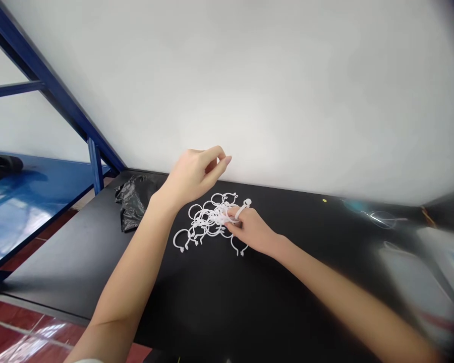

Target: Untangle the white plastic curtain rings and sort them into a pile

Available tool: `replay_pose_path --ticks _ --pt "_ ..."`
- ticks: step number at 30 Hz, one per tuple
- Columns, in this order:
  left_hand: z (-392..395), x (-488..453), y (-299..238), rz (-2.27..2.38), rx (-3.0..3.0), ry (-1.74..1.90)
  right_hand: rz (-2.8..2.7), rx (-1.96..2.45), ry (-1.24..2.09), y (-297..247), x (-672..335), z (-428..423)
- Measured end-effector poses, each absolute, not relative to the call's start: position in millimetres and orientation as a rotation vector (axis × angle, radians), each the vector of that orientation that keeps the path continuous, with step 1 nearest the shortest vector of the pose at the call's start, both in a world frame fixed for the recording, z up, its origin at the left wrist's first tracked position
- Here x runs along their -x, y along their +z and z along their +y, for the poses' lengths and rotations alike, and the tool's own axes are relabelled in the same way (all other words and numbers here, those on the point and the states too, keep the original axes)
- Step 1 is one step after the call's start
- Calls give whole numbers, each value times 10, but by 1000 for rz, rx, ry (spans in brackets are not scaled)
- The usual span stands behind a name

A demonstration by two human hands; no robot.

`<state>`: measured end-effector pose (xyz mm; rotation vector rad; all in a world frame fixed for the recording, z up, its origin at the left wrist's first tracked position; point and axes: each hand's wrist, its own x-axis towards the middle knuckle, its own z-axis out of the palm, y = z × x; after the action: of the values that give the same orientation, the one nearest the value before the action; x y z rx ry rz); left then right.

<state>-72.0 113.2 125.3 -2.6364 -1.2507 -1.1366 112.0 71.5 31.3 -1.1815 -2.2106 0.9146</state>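
Note:
A tangled pile of white plastic open rings (208, 218), each with small knobs at its ends, lies on the black tabletop (212, 292). My right hand (253, 229) is at the pile's right side, its fingers closed on one white ring (242, 209) that stands up from the others; the fingertips are partly hidden among the rings. Above and behind the pile, my left hand (200, 169) is raised in front of the wall. Its thumb and forefinger are curled together in a pinch, and nothing shows between them.
A crumpled black plastic bag (134, 204) lies left of the pile, partly behind my left forearm. Blurred clear plastic packages (412, 272) are at the right, and a small yellow piece (324, 200) lies near the wall. A blue metal frame (64, 96) rises at the left.

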Motion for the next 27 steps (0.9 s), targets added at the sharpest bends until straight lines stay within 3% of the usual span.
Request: replay_pose_path --ticks 9,16,19,22,27 --pt "1190 787 1266 -1337 2688 -1050 -2054 1284 1004 347 -1265 757" --pt "1046 985 1300 -1436 2605 -1089 -1968 1230 679 175 -1555 733" --pt "869 1113 1006 -1518 2746 -1028 -2017 1313 571 18 -1665 800" --pt "728 1239 523 -1565 2930 -768 -2136 1413 693 -110 -1653 972" --pt "746 1277 -91 -1616 3000 -631 -2295 1317 720 -168 -1346 1266"
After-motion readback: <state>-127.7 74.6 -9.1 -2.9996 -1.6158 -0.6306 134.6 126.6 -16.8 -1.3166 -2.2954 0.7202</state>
